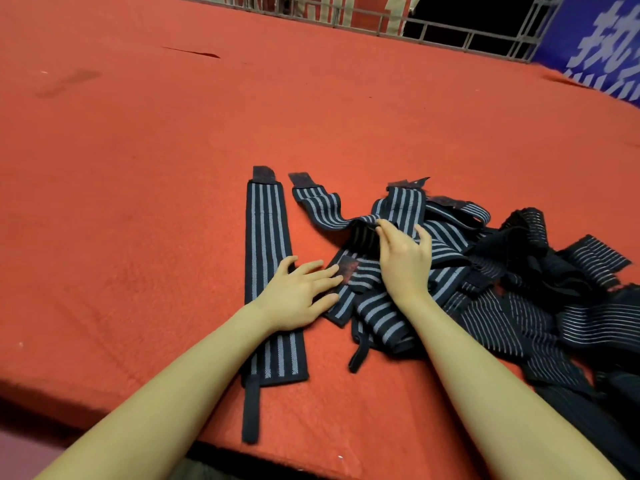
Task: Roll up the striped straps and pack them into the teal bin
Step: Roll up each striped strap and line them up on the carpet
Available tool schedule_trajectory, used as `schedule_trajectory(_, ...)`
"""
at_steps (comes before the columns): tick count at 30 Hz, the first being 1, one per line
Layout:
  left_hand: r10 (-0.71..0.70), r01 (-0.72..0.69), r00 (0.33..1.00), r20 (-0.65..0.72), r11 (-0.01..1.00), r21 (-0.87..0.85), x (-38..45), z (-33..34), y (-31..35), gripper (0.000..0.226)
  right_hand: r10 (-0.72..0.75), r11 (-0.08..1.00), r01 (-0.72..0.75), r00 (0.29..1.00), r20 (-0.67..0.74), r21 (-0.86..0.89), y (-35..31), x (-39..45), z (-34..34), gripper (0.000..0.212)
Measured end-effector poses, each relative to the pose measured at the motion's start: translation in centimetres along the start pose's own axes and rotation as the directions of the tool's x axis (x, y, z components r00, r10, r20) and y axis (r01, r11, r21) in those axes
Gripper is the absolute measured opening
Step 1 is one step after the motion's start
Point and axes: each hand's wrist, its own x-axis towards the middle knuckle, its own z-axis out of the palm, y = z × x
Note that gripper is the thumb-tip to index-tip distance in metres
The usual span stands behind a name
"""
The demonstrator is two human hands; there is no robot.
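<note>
One black strap with grey stripes (266, 237) lies flat and straight on the red cloth, its thumb loop hanging toward the near edge. To its right is a tangled pile of striped straps (450, 258). My left hand (298, 296) rests flat, fingers spread, across the straight strap and the pile's left edge. My right hand (405, 258) pinches a fold of a wavy strap (322, 206) at the top of the pile. No teal bin is in view.
The red felt table (138, 168) stretches far to the left and back. Thinner-striped black bands (568, 306) lie heaped at the right. A metal railing (381, 22) and a blue banner (606, 43) stand behind the table.
</note>
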Motion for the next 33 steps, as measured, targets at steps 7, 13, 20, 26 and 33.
schedule_trajectory(7, -0.088, 0.067, 0.972, -0.220, 0.993, -0.101, 0.0, -0.5, 0.5, 0.054, -0.063, 0.997, 0.066, 0.995, -0.078, 0.037, -1.5, -0.3, -1.6, 0.023)
schedule_trajectory(13, -0.280, 0.239, 0.906, -0.319, 0.957, -0.162, 2.6, -3.2, -1.1, 0.046, -0.004, 0.992, 0.015, 0.996, 0.086, -0.127, -1.0, 1.2, -2.0, 0.051)
schedule_trajectory(20, -0.372, 0.367, 0.889, -0.268, 0.928, -0.073, 5.8, -3.7, -3.7, 0.044, -0.120, 0.971, 0.198, 0.891, 0.437, -0.135, -3.9, 4.9, 0.3, 0.046)
schedule_trajectory(26, -0.317, 0.323, 0.931, -0.181, 0.946, 0.009, 8.3, -3.1, -7.5, 0.044, -0.115, 0.936, 0.318, 0.676, 0.728, -0.147, -4.0, 6.1, 5.4, 0.089)
schedule_trajectory(33, -0.262, 0.234, 0.942, -0.208, 0.960, -0.151, 10.6, -2.9, -10.7, 0.038, -0.322, 0.944, 0.331, 0.911, 0.256, 0.009, -2.3, 5.4, 8.6, 0.038)
